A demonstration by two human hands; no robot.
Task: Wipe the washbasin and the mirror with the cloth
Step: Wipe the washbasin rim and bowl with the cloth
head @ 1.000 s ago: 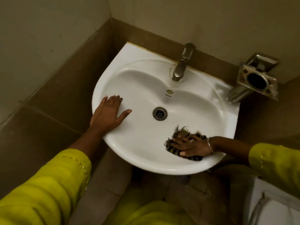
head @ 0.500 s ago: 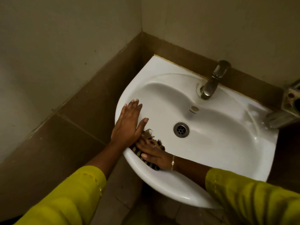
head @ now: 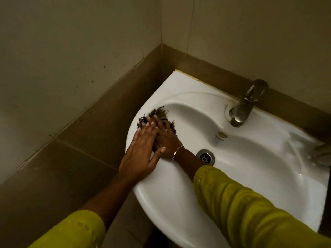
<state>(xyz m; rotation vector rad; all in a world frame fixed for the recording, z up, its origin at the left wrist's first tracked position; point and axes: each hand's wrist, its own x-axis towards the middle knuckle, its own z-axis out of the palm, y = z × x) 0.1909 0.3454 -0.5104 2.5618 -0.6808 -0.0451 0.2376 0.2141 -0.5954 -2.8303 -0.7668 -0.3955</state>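
The white washbasin (head: 250,176) fills the right half of the view, fixed in a wall corner. A dark frayed cloth (head: 157,113) lies on the basin's left rim. My right hand (head: 165,138) presses flat on the cloth, with a ring and a bracelet on it. My left hand (head: 139,153) rests flat on the rim, its fingers overlapping my right hand and touching the cloth's edge. Most of the cloth is hidden under the hands. No mirror is in view.
A metal tap (head: 245,106) stands at the basin's back, with the drain (head: 205,156) in the bowl's middle. Brown wall tiles (head: 100,122) close in on the left. A metal fixture (head: 322,154) shows at the right edge.
My right hand has slid the cloth from the front right of the bowl across to the left rim and up along it. My left hand now overlaps it. The view has shifted left.
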